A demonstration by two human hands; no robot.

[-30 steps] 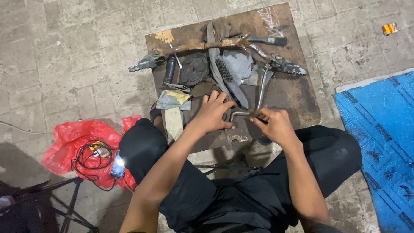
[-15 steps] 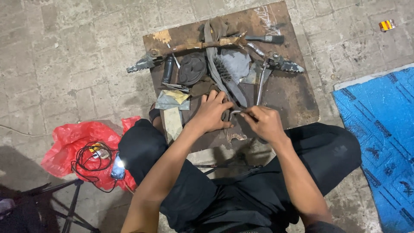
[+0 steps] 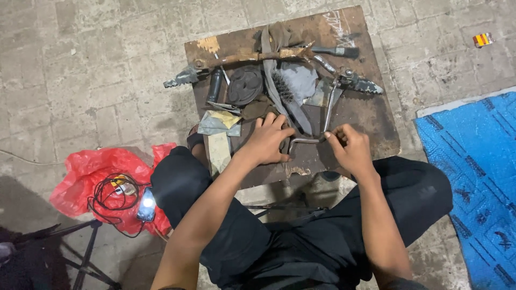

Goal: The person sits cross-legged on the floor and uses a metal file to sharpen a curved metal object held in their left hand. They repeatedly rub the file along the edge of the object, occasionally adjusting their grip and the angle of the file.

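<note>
The bent rod [image 3: 310,140] lay near the board's [image 3: 376,115] front edge, right between both hands. The left hand [image 3: 269,140] sat at its 9 o'clock end, fingers curled down on it. The right hand [image 3: 349,147] pinched the corner at 3 o'clock. The rod's long arm ran up toward 12 o'clock. A wire brush [image 3: 283,88] lay past the hands. A red bag [image 3: 88,169] sat at 9 o'clock.

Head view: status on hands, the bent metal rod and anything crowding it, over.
Left hand gripping the bent metal rod at its bend. Right hand pinching the rod's other side. Wire brush and rusty footpeg bar lie just beyond on the board.
</note>
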